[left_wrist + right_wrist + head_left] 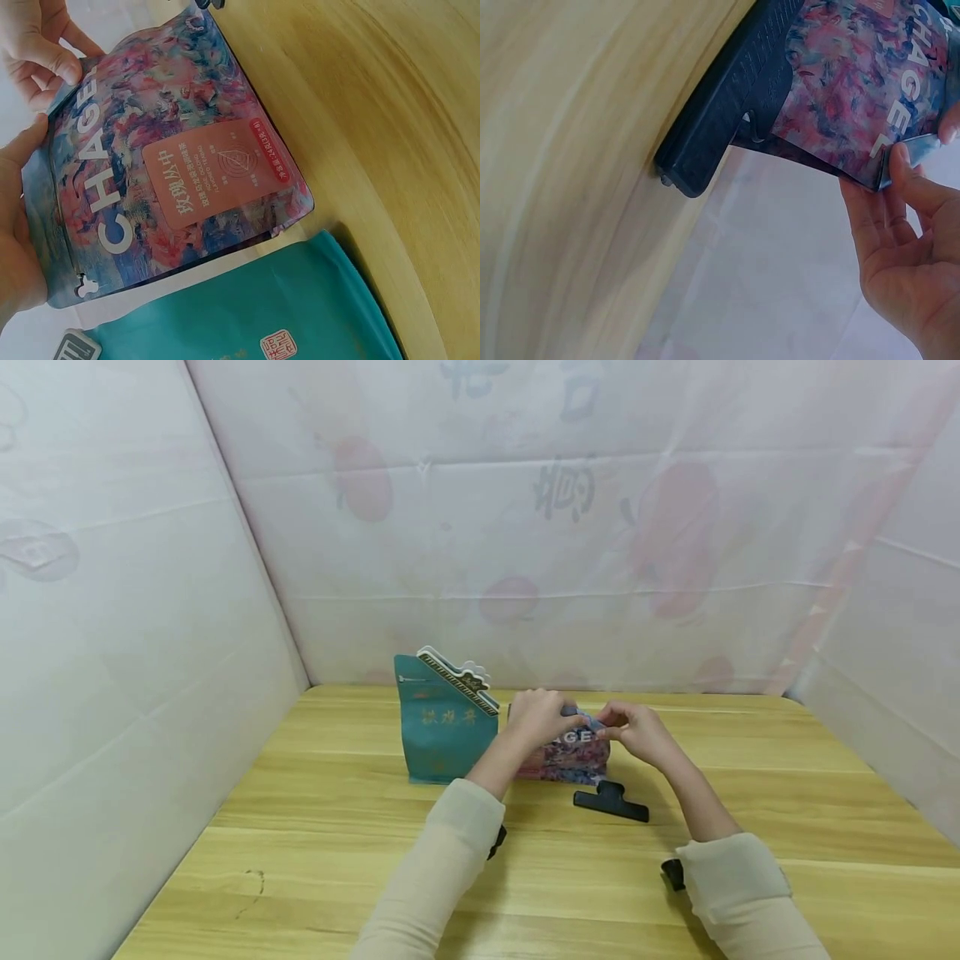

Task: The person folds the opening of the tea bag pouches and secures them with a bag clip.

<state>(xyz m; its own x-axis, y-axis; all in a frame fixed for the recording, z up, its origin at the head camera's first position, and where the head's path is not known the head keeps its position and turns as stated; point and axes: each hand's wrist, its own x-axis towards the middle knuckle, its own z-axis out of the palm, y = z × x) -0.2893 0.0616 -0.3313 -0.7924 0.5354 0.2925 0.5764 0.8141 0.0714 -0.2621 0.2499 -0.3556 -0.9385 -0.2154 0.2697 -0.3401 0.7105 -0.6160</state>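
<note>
A pink and blue patterned tea bag [573,763] with white lettering stands upright near the back of the table. My left hand [538,718] grips its top edge from the left; in the left wrist view the thumb lies along the dark top strip. At the upper right corner my right hand [639,732] pinches the bag, thumb in front and fingers behind, where the edge is folded over in the right wrist view. A black bag clip [611,802] lies on the table in front of the bag, under no hand.
To the left stands a teal tea bag [442,735], its slanted top corner held by a white and gold decorative clip [457,681]. The wooden table [322,852] is bordered by pale printed cloth walls [450,543] at the back and sides.
</note>
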